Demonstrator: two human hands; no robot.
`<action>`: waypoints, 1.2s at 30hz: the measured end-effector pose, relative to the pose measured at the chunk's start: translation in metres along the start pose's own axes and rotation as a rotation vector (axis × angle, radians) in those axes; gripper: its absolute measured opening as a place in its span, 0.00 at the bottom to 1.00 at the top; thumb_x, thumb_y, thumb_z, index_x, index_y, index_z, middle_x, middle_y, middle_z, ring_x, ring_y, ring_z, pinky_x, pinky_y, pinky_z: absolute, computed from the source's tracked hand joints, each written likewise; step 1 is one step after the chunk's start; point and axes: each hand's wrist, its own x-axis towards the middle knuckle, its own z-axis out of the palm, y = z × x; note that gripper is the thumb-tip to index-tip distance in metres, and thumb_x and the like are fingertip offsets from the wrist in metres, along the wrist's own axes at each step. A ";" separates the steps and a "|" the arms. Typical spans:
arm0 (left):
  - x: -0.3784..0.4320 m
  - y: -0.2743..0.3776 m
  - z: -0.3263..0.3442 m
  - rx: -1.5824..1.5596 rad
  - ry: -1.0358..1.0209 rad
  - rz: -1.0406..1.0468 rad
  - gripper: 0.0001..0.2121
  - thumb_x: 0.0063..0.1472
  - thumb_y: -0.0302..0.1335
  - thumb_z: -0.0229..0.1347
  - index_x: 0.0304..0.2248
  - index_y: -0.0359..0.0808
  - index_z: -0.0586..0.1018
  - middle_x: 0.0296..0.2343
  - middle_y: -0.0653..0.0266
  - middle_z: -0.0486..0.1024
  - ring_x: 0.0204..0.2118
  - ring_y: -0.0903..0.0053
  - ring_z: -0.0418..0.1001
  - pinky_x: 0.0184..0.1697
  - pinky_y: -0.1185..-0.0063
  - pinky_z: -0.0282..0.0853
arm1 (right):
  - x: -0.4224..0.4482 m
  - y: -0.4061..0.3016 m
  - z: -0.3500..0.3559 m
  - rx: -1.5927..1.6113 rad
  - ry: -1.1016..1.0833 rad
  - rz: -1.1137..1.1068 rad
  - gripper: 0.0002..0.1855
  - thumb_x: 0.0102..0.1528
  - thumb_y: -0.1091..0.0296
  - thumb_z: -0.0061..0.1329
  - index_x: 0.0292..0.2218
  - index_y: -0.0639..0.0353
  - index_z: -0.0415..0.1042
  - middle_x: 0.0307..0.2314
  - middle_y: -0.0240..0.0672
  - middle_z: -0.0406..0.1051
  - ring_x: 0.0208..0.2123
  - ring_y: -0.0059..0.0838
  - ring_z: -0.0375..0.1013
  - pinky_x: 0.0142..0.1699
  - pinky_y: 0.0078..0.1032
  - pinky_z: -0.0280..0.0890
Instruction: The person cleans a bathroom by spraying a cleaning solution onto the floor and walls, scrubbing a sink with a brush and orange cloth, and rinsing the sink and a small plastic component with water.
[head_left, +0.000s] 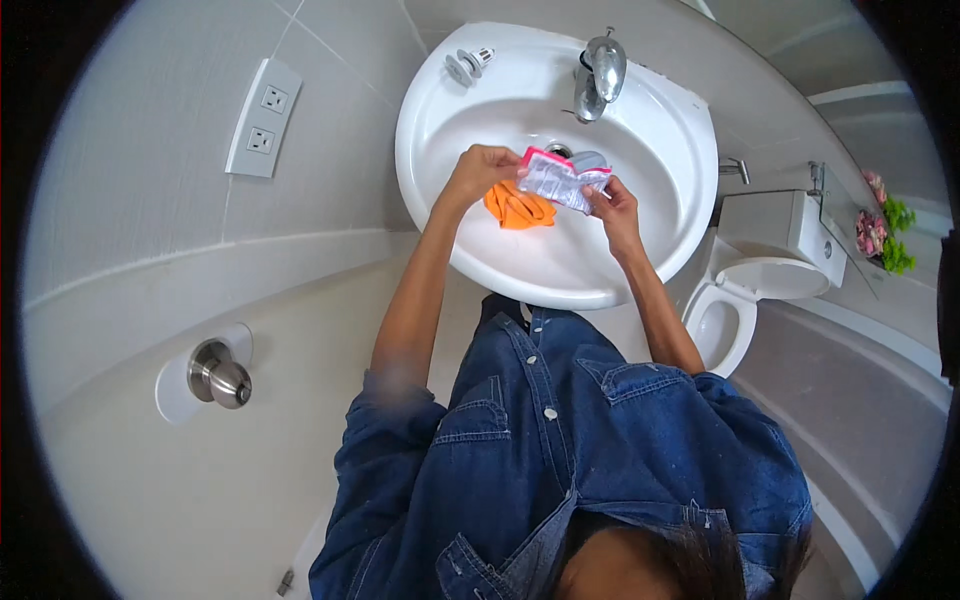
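Note:
A flat plastic packet (555, 180) with pink edges and printed writing is stretched between my two hands over the sink basin. My left hand (481, 171) pinches its upper left corner, while my right hand (616, 212) grips the lower right end. Below the packet, a crumpled orange cloth or rubber glove (517, 208) lies in the white washbasin (555, 274). Something grey and rounded (590, 160) shows behind the packet's far edge, partly hidden by it. The drain opening (558, 150) is partly covered by the packet too.
A chrome faucet (600, 75) rises at the basin's back. The removed drain strainer (469, 66) rests on the rim's far left. To the right stand a toilet (720, 330) with raised lid and pink flowers (871, 232). On the left are wall outlets (267, 118) and a door knob (225, 379).

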 end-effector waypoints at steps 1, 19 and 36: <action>0.003 0.011 0.002 0.041 0.003 0.011 0.09 0.45 0.28 0.57 0.25 0.31 0.76 0.17 0.64 0.73 0.20 0.85 0.68 0.25 0.85 0.62 | -0.001 0.005 0.003 0.046 0.025 0.045 0.14 0.49 0.71 0.46 0.38 0.60 0.64 0.29 0.29 0.67 0.31 0.17 0.65 0.37 0.16 0.61; 0.209 0.139 0.001 1.104 0.213 0.858 0.06 0.46 0.27 0.48 0.22 0.38 0.76 0.18 0.54 0.71 0.25 0.62 0.70 0.27 0.69 0.65 | -0.011 0.011 -0.020 -0.186 0.229 -0.007 0.12 0.49 0.70 0.42 0.37 0.60 0.68 0.27 0.31 0.69 0.29 0.20 0.68 0.36 0.18 0.62; 0.236 0.121 0.032 0.845 0.314 0.722 0.06 0.45 0.27 0.52 0.24 0.33 0.74 0.23 0.50 0.70 0.27 0.57 0.69 0.29 0.68 0.64 | 0.060 -0.128 0.030 0.068 0.185 0.027 0.19 0.52 0.54 0.40 0.18 0.58 0.66 0.10 0.23 0.58 0.12 0.12 0.51 0.17 0.12 0.45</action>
